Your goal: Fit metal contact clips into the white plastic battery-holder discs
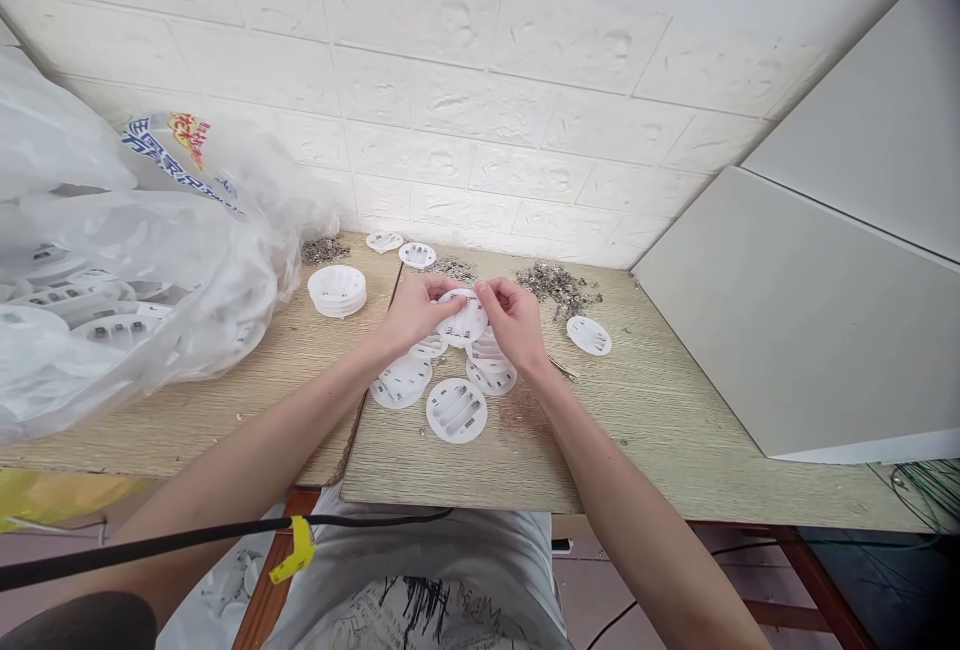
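Note:
Above the table's front part, my left hand [422, 312] grips a round white plastic battery holder [463, 327], tilted up, its thumb across the upper face. At the holder's upper right edge, my right hand [514, 318] has thumb and fingertips pinched together; whatever small piece may be between them is hidden. Under and around the hands lie several more such holders with slots and small metal contacts, one at the front [457, 410] and one at the left [402, 382]. A pile of small metal contacts [556, 286] is just beyond my right hand.
A stack of white discs [337, 291] stands at left, beside a large clear plastic bag [187, 300] full of holders. Smaller metal piles [325, 250] lie near the wall. One holder [589, 335] rests at right, before a grey panel [810, 330]. A black cable [225, 532] crosses in front.

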Action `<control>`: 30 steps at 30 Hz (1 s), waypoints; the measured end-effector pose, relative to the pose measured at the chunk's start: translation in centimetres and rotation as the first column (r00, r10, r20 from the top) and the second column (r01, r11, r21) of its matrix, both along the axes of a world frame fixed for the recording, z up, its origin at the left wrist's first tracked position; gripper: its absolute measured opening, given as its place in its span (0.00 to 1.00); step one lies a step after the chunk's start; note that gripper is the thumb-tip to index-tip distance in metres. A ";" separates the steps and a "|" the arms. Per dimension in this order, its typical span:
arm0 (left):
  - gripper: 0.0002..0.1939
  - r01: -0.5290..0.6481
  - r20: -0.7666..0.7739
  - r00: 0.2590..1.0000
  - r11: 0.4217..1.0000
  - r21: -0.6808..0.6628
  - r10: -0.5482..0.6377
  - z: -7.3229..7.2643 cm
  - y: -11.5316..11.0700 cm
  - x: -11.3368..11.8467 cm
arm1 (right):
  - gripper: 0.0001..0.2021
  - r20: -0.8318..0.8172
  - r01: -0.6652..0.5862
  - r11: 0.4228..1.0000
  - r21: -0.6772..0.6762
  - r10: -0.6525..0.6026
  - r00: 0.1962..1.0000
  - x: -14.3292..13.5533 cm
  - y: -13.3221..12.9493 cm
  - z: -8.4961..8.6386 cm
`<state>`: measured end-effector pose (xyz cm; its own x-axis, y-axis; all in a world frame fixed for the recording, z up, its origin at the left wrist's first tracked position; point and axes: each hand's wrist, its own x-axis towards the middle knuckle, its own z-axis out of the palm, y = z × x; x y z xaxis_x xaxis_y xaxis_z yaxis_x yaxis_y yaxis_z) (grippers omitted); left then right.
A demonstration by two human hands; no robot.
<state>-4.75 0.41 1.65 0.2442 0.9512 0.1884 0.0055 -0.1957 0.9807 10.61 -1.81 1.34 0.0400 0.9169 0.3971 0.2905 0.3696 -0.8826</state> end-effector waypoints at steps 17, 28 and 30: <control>0.08 0.004 0.278 0.955 0.937 -0.349 0.100 1.7 -0.3 0.0 | 0.09 0.485 0.280 0.954 -0.110 -0.194 0.853 5.1 -4.1 3.4; 0.09 0.062 0.369 0.925 0.922 -0.382 0.090 1.9 -0.8 0.5 | 0.08 0.867 0.474 0.859 -0.194 -0.076 0.493 5.9 -7.6 0.5; 0.10 0.052 0.363 0.927 0.920 -0.388 0.100 1.7 -0.6 0.4 | 0.08 0.831 0.438 0.885 -0.159 -0.119 0.544 5.9 -7.2 0.8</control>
<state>-4.31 -0.14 3.30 0.2056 0.9712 -0.1204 -0.3705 0.1912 0.9089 16.47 -9.03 2.14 0.1388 0.9854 0.0989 0.9518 -0.1051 -0.2881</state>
